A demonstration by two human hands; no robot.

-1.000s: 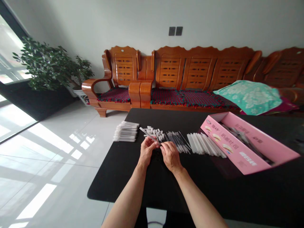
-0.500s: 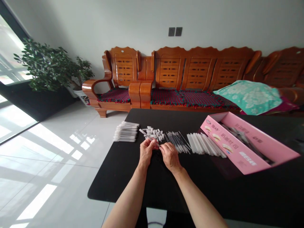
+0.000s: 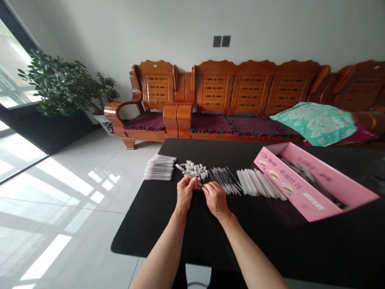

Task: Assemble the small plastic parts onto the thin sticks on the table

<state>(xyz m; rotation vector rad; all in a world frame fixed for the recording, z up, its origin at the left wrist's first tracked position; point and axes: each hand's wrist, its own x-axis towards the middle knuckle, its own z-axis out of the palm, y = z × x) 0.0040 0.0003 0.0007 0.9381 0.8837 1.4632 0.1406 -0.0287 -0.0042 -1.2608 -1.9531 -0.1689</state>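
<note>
My left hand [image 3: 185, 193] is closed around a slim white pen [image 3: 182, 169], which slants up and left out of its fingers. At the pen's lower end, the fingertips of my right hand [image 3: 215, 197] are pinched together; the fingers hide that end. Just beyond the hands lie small white caps [image 3: 197, 168] in a loose heap. To their right are thin dark pen refills [image 3: 225, 180], then a row of whitish pen barrels [image 3: 260, 183]. A stack of white pens [image 3: 159, 167] with dark ends lies left of the caps.
A pink cardboard box [image 3: 300, 196] with grey-black contents stands on the right of the black table [image 3: 150, 228]. Behind the table is a wooden sofa [image 3: 215, 92] with a turquoise cloth [image 3: 319, 122]. A potted plant [image 3: 66, 88] stands at the left by the window.
Both hands stay in the same place, holding the pen at nearly the same slant. The view has shifted very slightly; nothing else visibly differs.
</note>
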